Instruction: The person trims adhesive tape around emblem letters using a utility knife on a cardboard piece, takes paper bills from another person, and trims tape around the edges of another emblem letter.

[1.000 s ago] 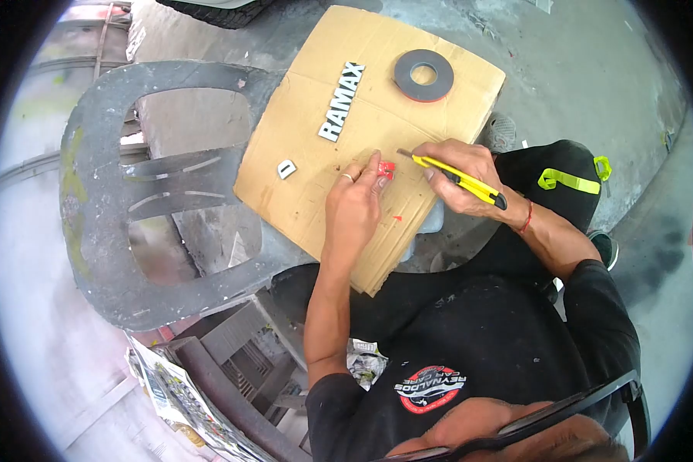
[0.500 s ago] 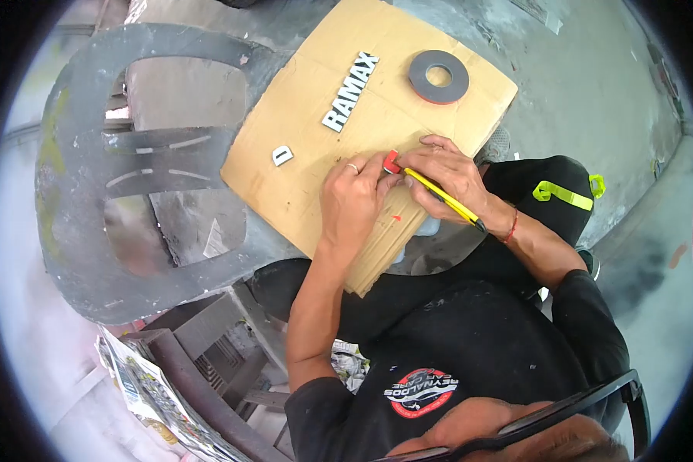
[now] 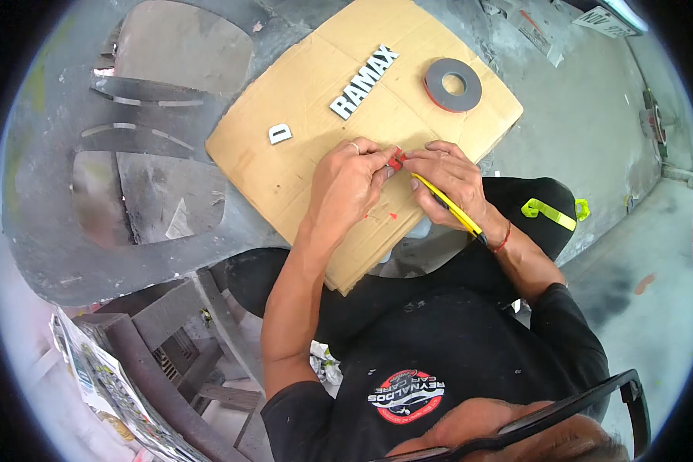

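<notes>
My left hand (image 3: 345, 181) pinches a small piece with red backing (image 3: 396, 159) over the cardboard (image 3: 285, 185). My right hand (image 3: 448, 181) is closed around a yellow utility knife (image 3: 456, 209), its fingertips touching the red-backed piece. The knife's handle slants down toward my wrist. Above my hands on the cardboard lie the RAMAX letters (image 3: 364, 82), with a single D letter (image 3: 280, 134) to their lower left. A roll of dark tape with a red edge (image 3: 452, 85) rests at the upper right. Small red scraps (image 3: 393, 215) lie below my hands.
A grey plastic chair (image 3: 46, 192) extends left from beneath the cardboard. At the lower left are a wooden frame (image 3: 142, 369) and newspapers (image 3: 104, 385). A licence plate (image 3: 604, 22) shows at the upper right. My knee (image 3: 531, 196) is right of the cardboard.
My right hand has moved in to the red-backed piece, and its fingertips now touch it. The knife has turned steeper. The camera view has shifted, bringing the licence plate into sight.
</notes>
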`<act>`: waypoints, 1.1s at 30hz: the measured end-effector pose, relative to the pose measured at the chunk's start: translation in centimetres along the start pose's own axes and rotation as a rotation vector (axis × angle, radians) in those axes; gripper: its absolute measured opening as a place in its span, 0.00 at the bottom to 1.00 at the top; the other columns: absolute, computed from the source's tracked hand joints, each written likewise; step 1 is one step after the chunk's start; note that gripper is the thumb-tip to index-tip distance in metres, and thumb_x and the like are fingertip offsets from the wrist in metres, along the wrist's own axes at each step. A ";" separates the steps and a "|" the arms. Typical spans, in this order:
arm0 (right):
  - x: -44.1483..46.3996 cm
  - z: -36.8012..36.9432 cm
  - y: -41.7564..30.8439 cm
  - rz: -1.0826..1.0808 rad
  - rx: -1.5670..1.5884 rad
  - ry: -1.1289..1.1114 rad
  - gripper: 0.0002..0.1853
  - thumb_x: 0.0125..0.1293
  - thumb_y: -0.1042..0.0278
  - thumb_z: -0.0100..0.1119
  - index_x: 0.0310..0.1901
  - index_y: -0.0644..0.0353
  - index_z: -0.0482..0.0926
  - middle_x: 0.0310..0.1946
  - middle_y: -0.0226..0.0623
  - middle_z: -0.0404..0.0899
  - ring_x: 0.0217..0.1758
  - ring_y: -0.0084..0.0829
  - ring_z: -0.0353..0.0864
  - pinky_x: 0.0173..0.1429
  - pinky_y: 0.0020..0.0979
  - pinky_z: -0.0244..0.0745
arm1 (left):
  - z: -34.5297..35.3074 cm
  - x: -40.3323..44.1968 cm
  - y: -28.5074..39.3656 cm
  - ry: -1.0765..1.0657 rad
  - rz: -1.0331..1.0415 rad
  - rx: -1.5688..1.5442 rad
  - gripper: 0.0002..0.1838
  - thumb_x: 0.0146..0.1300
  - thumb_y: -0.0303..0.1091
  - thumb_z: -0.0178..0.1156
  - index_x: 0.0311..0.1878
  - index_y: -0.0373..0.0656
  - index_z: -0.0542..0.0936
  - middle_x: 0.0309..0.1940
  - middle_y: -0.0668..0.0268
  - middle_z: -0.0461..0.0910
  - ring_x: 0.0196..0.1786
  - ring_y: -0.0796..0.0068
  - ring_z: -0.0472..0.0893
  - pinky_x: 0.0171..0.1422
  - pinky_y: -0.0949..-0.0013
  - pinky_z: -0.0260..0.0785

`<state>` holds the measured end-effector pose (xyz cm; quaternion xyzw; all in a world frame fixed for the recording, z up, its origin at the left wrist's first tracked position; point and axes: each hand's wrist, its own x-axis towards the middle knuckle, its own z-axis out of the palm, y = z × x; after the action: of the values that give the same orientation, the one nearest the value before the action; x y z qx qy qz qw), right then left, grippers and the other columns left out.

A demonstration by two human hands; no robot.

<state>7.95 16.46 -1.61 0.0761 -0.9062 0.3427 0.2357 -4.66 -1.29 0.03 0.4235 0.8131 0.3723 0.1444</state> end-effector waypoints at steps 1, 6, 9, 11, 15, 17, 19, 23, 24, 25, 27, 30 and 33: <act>0.2 0.0 0.0 -0.013 0.013 0.007 0.19 0.53 0.81 0.67 0.49 0.64 0.85 0.46 0.45 0.89 0.49 0.43 0.90 0.62 0.43 0.81 | 0.1 0.0 0.0 0.008 0.026 0.029 0.16 0.61 0.26 0.72 0.53 0.43 0.90 0.45 0.58 0.88 0.46 0.58 0.87 0.51 0.61 0.78; 0.1 0.3 0.1 -0.014 0.028 -0.003 0.18 0.51 0.81 0.68 0.47 0.65 0.86 0.44 0.46 0.89 0.46 0.43 0.91 0.58 0.42 0.83 | -0.3 0.5 0.2 -0.042 -0.025 0.026 0.16 0.60 0.26 0.72 0.53 0.44 0.90 0.46 0.57 0.88 0.47 0.56 0.87 0.52 0.61 0.78; -0.1 0.3 0.3 0.006 0.021 -0.014 0.18 0.51 0.81 0.69 0.46 0.65 0.87 0.43 0.46 0.90 0.45 0.44 0.91 0.57 0.41 0.84 | -0.5 0.6 0.5 -0.075 -0.058 0.024 0.17 0.59 0.26 0.71 0.53 0.44 0.90 0.46 0.57 0.88 0.48 0.56 0.87 0.53 0.61 0.78; -0.3 0.5 0.4 0.009 0.031 -0.002 0.18 0.51 0.81 0.70 0.47 0.65 0.87 0.43 0.46 0.90 0.46 0.43 0.91 0.57 0.41 0.84 | -0.4 0.6 0.5 -0.093 -0.086 0.001 0.16 0.60 0.26 0.71 0.53 0.44 0.90 0.46 0.57 0.88 0.48 0.55 0.87 0.54 0.60 0.78; -0.1 0.5 0.0 0.011 0.021 -0.009 0.15 0.54 0.84 0.67 0.46 0.67 0.87 0.42 0.46 0.90 0.45 0.43 0.91 0.57 0.42 0.84 | -0.3 0.6 0.2 -0.063 -0.081 -0.008 0.14 0.59 0.26 0.70 0.48 0.46 0.91 0.41 0.60 0.87 0.47 0.56 0.86 0.51 0.57 0.79; -0.1 0.5 0.1 0.004 -0.042 -0.028 0.19 0.52 0.80 0.71 0.49 0.63 0.88 0.45 0.43 0.90 0.48 0.39 0.91 0.57 0.40 0.83 | -0.4 0.7 0.2 -0.059 -0.075 -0.011 0.14 0.59 0.26 0.70 0.48 0.46 0.92 0.41 0.60 0.87 0.47 0.56 0.86 0.52 0.57 0.79; -0.1 0.4 0.1 0.003 -0.047 -0.036 0.19 0.52 0.80 0.71 0.49 0.63 0.88 0.45 0.43 0.90 0.48 0.39 0.91 0.57 0.40 0.83 | -0.6 0.7 0.3 -0.105 -0.090 -0.003 0.16 0.59 0.25 0.71 0.52 0.46 0.91 0.43 0.57 0.87 0.46 0.54 0.86 0.51 0.58 0.77; -0.1 0.4 0.1 -0.007 -0.051 -0.045 0.19 0.52 0.80 0.72 0.49 0.62 0.88 0.45 0.43 0.90 0.48 0.39 0.91 0.56 0.39 0.83 | -0.5 0.7 0.2 -0.088 -0.064 0.001 0.16 0.59 0.25 0.70 0.51 0.46 0.91 0.43 0.57 0.86 0.46 0.54 0.86 0.51 0.58 0.77; -0.2 0.5 0.2 -0.007 -0.050 -0.047 0.19 0.52 0.80 0.72 0.49 0.62 0.88 0.45 0.43 0.90 0.48 0.39 0.91 0.56 0.39 0.83 | -0.6 0.7 0.3 -0.093 -0.067 0.002 0.15 0.59 0.26 0.70 0.51 0.46 0.91 0.42 0.57 0.86 0.46 0.54 0.86 0.51 0.58 0.77; -0.2 0.5 0.3 -0.010 -0.046 -0.038 0.19 0.52 0.80 0.71 0.49 0.62 0.88 0.45 0.43 0.90 0.48 0.39 0.91 0.56 0.38 0.83 | -0.7 0.7 0.3 -0.098 -0.069 0.004 0.15 0.60 0.26 0.70 0.51 0.46 0.91 0.42 0.57 0.87 0.46 0.54 0.86 0.51 0.58 0.77; -0.3 0.6 0.3 -0.014 -0.042 -0.034 0.19 0.52 0.80 0.71 0.49 0.62 0.88 0.44 0.44 0.90 0.47 0.39 0.91 0.56 0.38 0.84 | -0.5 0.7 0.1 -0.096 -0.065 0.007 0.14 0.60 0.26 0.70 0.50 0.46 0.91 0.42 0.57 0.87 0.46 0.54 0.85 0.51 0.58 0.77; -0.2 0.6 0.1 0.023 -0.044 -0.039 0.18 0.52 0.81 0.71 0.48 0.63 0.88 0.44 0.45 0.90 0.46 0.41 0.91 0.54 0.38 0.84 | -0.4 0.7 0.1 -0.093 -0.059 0.016 0.14 0.61 0.27 0.70 0.50 0.46 0.91 0.42 0.57 0.87 0.46 0.54 0.85 0.51 0.58 0.77; 0.0 0.5 0.0 0.008 -0.043 -0.030 0.18 0.53 0.81 0.71 0.48 0.64 0.88 0.44 0.46 0.90 0.44 0.42 0.91 0.51 0.38 0.85 | -0.4 0.8 -0.1 -0.093 -0.061 0.020 0.14 0.61 0.27 0.70 0.50 0.47 0.91 0.42 0.57 0.87 0.46 0.54 0.85 0.52 0.58 0.77</act>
<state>7.76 16.09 -1.93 0.0727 -0.9171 0.3229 0.2222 -5.37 -0.90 0.26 0.4167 0.8218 0.3393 0.1893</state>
